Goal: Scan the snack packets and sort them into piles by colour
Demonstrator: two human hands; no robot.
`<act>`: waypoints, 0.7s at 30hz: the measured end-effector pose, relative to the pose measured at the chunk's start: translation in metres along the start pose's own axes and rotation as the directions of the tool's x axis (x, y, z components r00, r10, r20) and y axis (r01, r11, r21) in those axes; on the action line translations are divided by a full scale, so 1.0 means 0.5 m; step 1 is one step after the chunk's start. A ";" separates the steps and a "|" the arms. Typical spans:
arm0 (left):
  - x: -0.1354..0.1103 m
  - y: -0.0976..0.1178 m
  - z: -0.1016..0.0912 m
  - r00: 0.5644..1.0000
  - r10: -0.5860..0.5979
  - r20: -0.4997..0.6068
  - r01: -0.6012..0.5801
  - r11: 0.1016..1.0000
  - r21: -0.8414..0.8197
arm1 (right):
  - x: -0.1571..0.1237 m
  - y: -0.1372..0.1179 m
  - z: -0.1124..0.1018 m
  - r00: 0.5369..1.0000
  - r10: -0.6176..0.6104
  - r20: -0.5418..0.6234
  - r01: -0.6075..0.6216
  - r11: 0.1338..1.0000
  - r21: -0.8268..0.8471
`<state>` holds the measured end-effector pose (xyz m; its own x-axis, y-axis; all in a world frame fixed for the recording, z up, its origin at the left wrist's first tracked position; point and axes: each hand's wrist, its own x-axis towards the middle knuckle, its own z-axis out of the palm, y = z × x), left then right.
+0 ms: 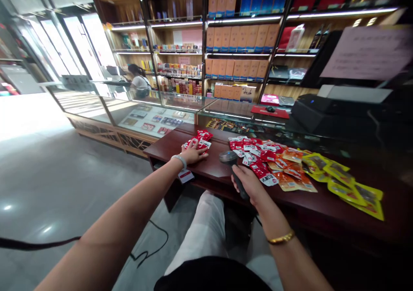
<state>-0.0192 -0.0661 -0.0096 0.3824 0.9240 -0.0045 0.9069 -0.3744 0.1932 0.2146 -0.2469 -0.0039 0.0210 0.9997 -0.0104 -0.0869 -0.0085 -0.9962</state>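
My left hand [192,153] rests with spread fingers on a small heap of red-and-white snack packets [205,134] at the left end of the dark wooden table [213,168]. A grey handheld barcode scanner [228,157] is gripped in my right hand [248,182], its head tilted toward the table's middle. Just beyond that hand lies a larger pile of red-and-white packets [237,144]. Orange packets [287,177] overlap its right side, and yellow packets [343,175] spread farther right. Part of the left heap is hidden under my fingers.
Glass display counters [155,119] run behind and to the left. Shelves of boxes [238,37] line the back wall. A black machine [342,114] stands at the right. Another person [140,82] is behind the far counter. A black cable [155,248] trails on the floor.
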 end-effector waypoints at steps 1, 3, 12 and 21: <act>0.003 0.005 0.000 1.000 -0.021 0.007 0.022 1.000 -0.005 | 0.002 0.000 0.001 1.000 0.011 -0.004 -0.011 1.000 0.005; 0.013 0.021 -0.003 0.997 -0.072 0.004 0.072 0.997 0.002 | 0.010 0.001 0.003 1.000 -0.009 -0.009 0.009 1.000 0.015; 0.022 0.279 0.011 0.923 0.295 -0.247 -0.315 0.948 -0.044 | -0.020 -0.001 -0.083 0.987 -0.048 -0.153 0.051 0.999 0.011; -0.048 0.522 0.088 0.969 0.137 -0.208 -0.135 0.991 0.021 | -0.075 -0.014 -0.244 0.921 -0.009 -0.389 0.064 0.989 0.130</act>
<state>0.2162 -0.1894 -0.0021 0.4575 0.8600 0.2260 0.8503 -0.4975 0.1717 0.3358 -0.2872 -0.0070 0.4078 0.9124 -0.0349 -0.2142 0.0585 -0.9750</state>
